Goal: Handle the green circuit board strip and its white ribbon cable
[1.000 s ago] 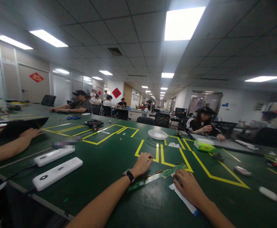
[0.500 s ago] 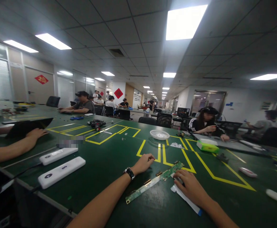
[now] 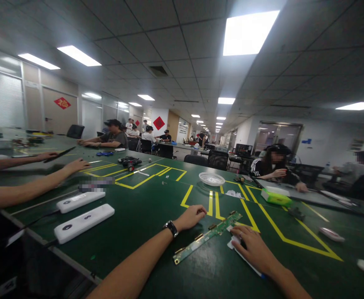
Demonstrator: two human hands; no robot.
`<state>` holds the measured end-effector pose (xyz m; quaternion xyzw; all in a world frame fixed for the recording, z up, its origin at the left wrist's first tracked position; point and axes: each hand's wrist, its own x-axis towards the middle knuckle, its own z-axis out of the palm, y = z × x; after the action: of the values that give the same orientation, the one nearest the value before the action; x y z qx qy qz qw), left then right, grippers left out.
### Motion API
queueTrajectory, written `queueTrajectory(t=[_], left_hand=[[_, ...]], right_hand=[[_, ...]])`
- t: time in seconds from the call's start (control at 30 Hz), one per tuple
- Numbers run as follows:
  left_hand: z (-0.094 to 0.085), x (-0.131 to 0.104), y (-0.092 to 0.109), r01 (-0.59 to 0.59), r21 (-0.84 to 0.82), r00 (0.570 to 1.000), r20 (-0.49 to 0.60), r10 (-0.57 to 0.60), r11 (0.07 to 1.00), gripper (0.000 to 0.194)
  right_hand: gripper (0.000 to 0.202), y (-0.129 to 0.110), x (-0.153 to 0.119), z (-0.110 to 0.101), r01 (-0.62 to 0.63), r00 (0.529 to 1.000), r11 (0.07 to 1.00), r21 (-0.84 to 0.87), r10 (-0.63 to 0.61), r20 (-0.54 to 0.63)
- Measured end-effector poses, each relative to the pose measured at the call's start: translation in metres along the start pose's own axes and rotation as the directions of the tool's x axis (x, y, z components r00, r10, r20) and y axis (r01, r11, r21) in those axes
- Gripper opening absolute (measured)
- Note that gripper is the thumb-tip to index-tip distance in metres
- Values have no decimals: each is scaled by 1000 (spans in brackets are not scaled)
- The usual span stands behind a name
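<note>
A: What've we got in the middle?
B: A circuit board (image 3: 207, 237), our landmark. It's long, thin, flat & green, w/ shiny gold bits along one edge. It lies slantwise on the smooth green table (image 3: 141, 232), between our two hands.
A: And our left hand (image 3: 192, 216)?
B: Just left of the board, back of the hand up, fingers loosely bent. The tips curl under, so we can't tell how wide or narrow the grip is. There's a dark watch (image 3: 170, 228) w/ a shiny face on that wrist.
A: Our right hand (image 3: 247, 240)?
B: Right of the board, fingertips by its far end; can't tell if they touch it. The palm's down over a thin white strip (image 3: 248, 262), flat like paper. Can't tell if we're gripping it, b/c our fingers hide that bit.
A: What else is near?
B: Past the board, lines of flat yellow tape (image 3: 211, 203) & a round white basket (image 3: 211, 180) w/ holes in its side. Well left of the board, a long white box (image 3: 84, 223), smooth w/ round corners. Off to the board's right, a soft-looking bright green pack (image 3: 276, 197) & a small rounded pale thing (image 3: 331, 234), too blurry to name.
</note>
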<state>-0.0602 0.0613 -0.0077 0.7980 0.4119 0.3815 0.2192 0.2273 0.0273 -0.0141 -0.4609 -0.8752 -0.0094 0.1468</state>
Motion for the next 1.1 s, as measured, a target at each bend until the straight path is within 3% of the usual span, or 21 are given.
queueTrajectory(t=[0.1, 0.33, 0.47, 0.57, 0.67, 0.87, 0.97, 1.1], left_hand=[[0, 0, 0, 7, -9, 1000, 16, -7, 1000, 27], [1, 0, 2, 4, 24, 1000, 26, -5, 1000, 29], [10, -9, 13, -67, 193, 996, 64, 55, 979, 34], [24, -20, 23, -180, 338, 978, 166, 129, 924, 39], [35, -27, 32, -251, 402, 961, 209, 178, 881, 33], [41, -29, 44, -157, 425, 982, 167, 93, 891, 18], [42, -27, 41, -88, 307, 989, 143, 45, 948, 30], [44, -17, 32, 116, -130, 988, 119, -100, 985, 60]], right_hand=[[47, 6, 0, 0, -52, 999, 999, -8, 52, -8], [44, -28, 1, 0, 141, 989, 982, 123, -145, 25], [43, -13, 0, -2, 101, 994, 986, 130, -104, 16], [41, 4, -3, -6, 61, 998, 987, 148, -64, 17], [36, 9, -4, -10, 64, 997, 983, 173, -70, 31], [28, 1, 0, -3, 52, 999, 986, 159, -49, -23], [35, 4, 1, 3, -39, 997, 996, 76, 44, -68], [30, 6, 0, 5, -87, 995, 995, 43, 89, -45]])
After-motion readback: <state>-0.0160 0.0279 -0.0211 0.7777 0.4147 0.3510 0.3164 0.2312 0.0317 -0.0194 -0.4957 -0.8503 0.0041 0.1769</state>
